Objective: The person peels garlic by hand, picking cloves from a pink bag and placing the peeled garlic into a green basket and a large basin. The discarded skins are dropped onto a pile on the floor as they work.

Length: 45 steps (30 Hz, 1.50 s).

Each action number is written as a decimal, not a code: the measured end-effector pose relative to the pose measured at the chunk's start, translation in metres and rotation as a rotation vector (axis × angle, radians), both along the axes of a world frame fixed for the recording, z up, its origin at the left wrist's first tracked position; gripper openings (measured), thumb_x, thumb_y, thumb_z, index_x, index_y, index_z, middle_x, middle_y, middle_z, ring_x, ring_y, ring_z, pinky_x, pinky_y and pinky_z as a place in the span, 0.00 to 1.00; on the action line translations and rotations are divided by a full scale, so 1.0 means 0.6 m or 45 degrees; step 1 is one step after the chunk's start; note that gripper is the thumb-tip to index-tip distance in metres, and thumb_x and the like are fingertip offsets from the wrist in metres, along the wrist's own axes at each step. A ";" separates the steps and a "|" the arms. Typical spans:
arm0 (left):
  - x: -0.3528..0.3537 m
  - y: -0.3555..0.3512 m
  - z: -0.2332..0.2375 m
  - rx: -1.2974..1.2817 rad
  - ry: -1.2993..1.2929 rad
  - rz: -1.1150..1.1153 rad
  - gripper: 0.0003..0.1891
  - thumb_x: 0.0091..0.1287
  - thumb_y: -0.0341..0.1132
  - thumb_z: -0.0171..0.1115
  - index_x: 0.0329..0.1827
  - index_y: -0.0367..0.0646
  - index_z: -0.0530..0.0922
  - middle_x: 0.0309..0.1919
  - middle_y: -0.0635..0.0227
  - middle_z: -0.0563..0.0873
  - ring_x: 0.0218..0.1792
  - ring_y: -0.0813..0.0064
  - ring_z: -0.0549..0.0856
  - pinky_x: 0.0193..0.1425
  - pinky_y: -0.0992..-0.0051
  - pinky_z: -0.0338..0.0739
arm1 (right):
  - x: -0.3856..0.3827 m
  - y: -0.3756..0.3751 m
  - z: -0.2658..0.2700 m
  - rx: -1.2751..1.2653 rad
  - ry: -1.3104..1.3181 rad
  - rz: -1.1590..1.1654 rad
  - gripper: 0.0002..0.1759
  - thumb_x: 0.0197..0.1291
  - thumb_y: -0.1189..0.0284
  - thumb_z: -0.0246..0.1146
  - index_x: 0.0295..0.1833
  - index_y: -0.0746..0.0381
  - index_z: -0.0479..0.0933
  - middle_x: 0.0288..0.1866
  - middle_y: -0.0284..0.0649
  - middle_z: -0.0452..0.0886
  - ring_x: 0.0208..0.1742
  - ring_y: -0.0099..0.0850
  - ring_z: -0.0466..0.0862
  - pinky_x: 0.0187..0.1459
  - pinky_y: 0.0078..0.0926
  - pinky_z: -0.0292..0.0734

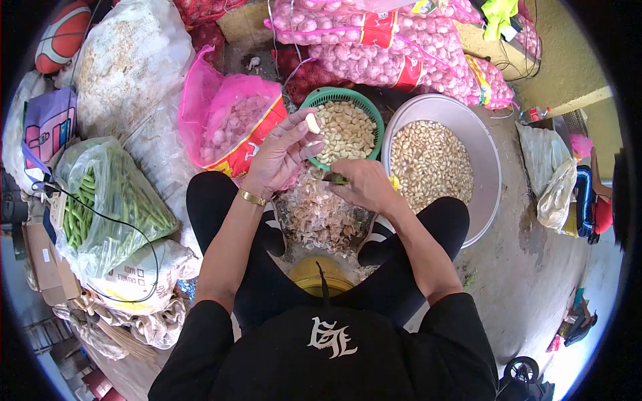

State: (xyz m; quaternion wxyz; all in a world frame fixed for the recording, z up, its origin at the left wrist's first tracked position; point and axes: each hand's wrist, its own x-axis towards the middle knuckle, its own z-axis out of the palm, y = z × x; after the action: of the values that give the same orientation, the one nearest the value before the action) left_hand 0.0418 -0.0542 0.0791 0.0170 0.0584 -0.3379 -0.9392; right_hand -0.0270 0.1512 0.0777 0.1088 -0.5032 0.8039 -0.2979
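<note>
A pale peeled garlic clove (312,123) is pinched between the thumb and fingers of my left hand (281,152), at the near left side of a green plastic basket (380,119). Peeled garlic cloves (346,130) fill much of that basket. My right hand (368,186) is closed around a small knife (336,178), mostly hidden by the fingers, just below the basket. A bit of yellow shows beside this hand. Under both hands lies a heap of papery garlic skins (321,217) on the floor.
A large grey basin (491,167) of unpeeled cloves (431,160) stands at the right. An opened pink mesh sack of garlic (234,123) leans at the left, with full sacks (401,53) behind. A plastic bag of green beans (117,200) sits further left.
</note>
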 end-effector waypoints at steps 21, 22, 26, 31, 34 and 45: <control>-0.002 0.004 0.000 0.001 -0.043 0.058 0.15 0.70 0.29 0.59 0.59 0.37 0.73 0.48 0.65 0.81 0.50 0.72 0.84 0.59 0.74 0.82 | -0.007 0.000 0.010 -0.198 -0.199 0.015 0.12 0.59 0.68 0.66 0.46 0.60 0.78 0.37 0.46 0.83 0.39 0.45 0.84 0.40 0.37 0.77; -0.003 0.005 0.001 -0.003 -0.030 0.046 0.15 0.70 0.29 0.58 0.59 0.37 0.73 0.48 0.65 0.82 0.50 0.72 0.84 0.59 0.74 0.82 | -0.008 0.001 -0.001 -0.174 -0.218 0.039 0.11 0.59 0.68 0.66 0.45 0.60 0.79 0.38 0.45 0.82 0.40 0.44 0.83 0.40 0.37 0.76; -0.005 0.006 -0.002 0.016 -0.009 0.012 0.15 0.71 0.29 0.58 0.59 0.37 0.73 0.48 0.65 0.82 0.50 0.72 0.84 0.59 0.72 0.83 | -0.014 0.005 0.002 -0.063 -0.162 0.244 0.11 0.58 0.70 0.66 0.46 0.60 0.79 0.41 0.45 0.82 0.42 0.43 0.83 0.42 0.37 0.76; -0.003 0.007 0.002 0.023 0.011 -0.023 0.15 0.71 0.28 0.57 0.59 0.37 0.73 0.49 0.65 0.82 0.51 0.73 0.84 0.59 0.71 0.82 | 0.008 0.008 0.010 0.141 -0.163 0.164 0.11 0.56 0.70 0.67 0.44 0.62 0.78 0.39 0.45 0.82 0.41 0.44 0.83 0.41 0.39 0.77; -0.003 0.007 0.004 0.034 0.006 -0.034 0.15 0.71 0.28 0.57 0.59 0.38 0.73 0.50 0.66 0.82 0.51 0.73 0.84 0.59 0.71 0.82 | 0.000 0.006 0.005 0.026 -0.202 0.115 0.12 0.55 0.69 0.68 0.41 0.62 0.77 0.38 0.45 0.82 0.40 0.44 0.83 0.40 0.39 0.77; -0.004 0.011 -0.001 -0.191 -0.055 -0.034 0.13 0.70 0.26 0.58 0.56 0.37 0.75 0.48 0.64 0.83 0.50 0.71 0.84 0.59 0.69 0.82 | -0.006 -0.007 0.023 -0.486 -0.332 -0.076 0.12 0.53 0.77 0.70 0.43 0.66 0.80 0.36 0.41 0.81 0.33 0.30 0.82 0.35 0.28 0.75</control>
State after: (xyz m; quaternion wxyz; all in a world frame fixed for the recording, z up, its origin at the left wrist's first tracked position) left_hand 0.0392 -0.0475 0.0784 0.0015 0.0725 -0.4084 -0.9099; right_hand -0.0307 0.1469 0.0912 0.1057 -0.4480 0.7267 -0.5099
